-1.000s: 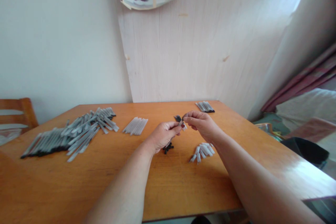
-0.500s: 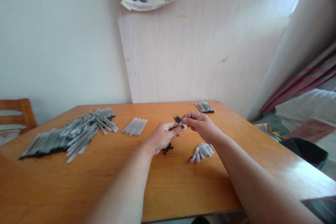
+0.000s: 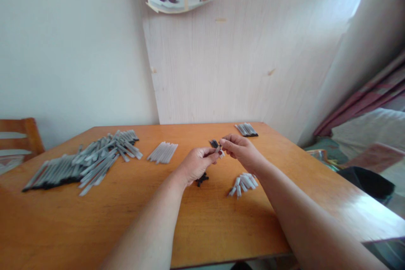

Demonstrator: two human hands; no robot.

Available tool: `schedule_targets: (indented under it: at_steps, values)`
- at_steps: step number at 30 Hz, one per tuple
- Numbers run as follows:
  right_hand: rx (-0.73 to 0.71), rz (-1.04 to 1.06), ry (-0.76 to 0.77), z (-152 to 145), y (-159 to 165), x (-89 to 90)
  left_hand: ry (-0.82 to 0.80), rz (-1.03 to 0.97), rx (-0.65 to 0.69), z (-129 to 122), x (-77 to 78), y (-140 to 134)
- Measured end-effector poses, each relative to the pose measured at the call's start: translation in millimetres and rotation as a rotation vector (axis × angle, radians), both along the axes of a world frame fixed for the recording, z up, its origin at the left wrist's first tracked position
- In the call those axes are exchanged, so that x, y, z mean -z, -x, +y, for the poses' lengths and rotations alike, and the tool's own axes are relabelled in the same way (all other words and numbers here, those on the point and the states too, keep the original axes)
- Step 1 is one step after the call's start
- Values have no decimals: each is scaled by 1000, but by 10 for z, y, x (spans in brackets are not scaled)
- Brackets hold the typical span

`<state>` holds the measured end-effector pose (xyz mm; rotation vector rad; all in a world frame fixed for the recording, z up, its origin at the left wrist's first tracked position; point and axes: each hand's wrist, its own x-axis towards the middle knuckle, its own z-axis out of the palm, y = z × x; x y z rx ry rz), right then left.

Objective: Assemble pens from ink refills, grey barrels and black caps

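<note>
My left hand point(image 3: 196, 163) is closed in a pinch on a slim greyish tube point(image 3: 218, 149) that looks like a pen barrel, mostly hidden by the fingers. At the tube's far end, the fingertips of my right hand point(image 3: 239, 148) are pinched together. Whatever small piece they hold there is too small to make out. Just behind the hands lies a small group of dark, thin pieces point(image 3: 214, 143), partly covered. Under my left hand is a little heap of short black pieces point(image 3: 201, 180). Short translucent caps or tubes point(image 3: 243, 184) lie in a pile below my right hand.
Translucent tubes with black ends point(image 3: 60, 172) lie in a row on the left, with loose tubes point(image 3: 101, 160) piled across them. A neat row of pale tubes point(image 3: 163, 152) is left of my hands. More black-ended tubes point(image 3: 246, 129) lie at the wooden table's point(image 3: 142, 219) far right.
My right fingertips have shifted very slightly at the tube's end, and a little more of a dark tip shows between the hands. The piles have not moved.
</note>
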<state>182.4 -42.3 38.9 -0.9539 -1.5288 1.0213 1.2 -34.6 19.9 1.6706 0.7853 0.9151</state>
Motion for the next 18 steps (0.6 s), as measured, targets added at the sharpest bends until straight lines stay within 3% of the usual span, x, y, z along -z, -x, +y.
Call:
schedule_targets:
  at_steps: [8, 18]
  values:
    - [-53, 54, 24, 6, -1, 8, -8, 9, 9, 22, 15, 11]
    - [83, -72, -37, 13, 43, 21, -22, -3, 4, 8, 8, -3]
